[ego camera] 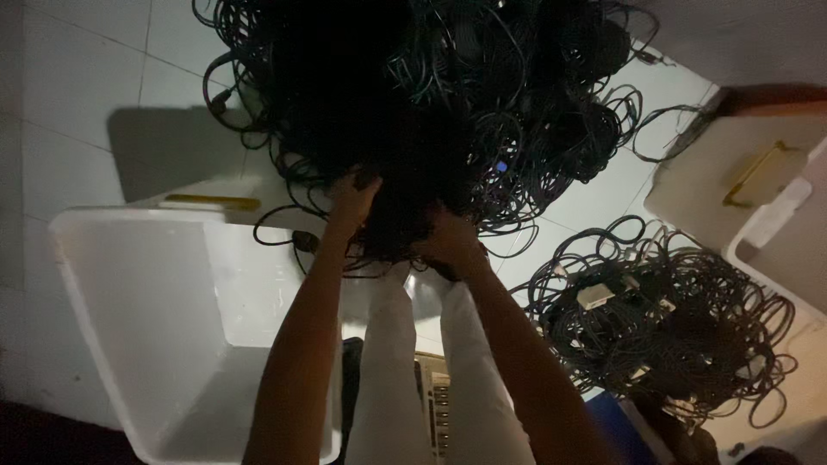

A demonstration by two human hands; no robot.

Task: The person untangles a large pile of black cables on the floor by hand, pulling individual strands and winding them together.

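Both your left hand [351,200] and right hand [450,241] grip the black cable tangle [431,103] — lift strands slowly, beside the white bin [138,293].

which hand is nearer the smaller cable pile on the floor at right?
Right. The right hand grips the big cable tangle, on the side toward the smaller cable pile. The left hand also grips the tangle, farther off, beside the white bin.

Fingertips of both hands buried in the dark cable heap [413,112], heap cut off by the top edge, white bin [164,319] cropped at the bottom, single cables indistinguishable in shadow.
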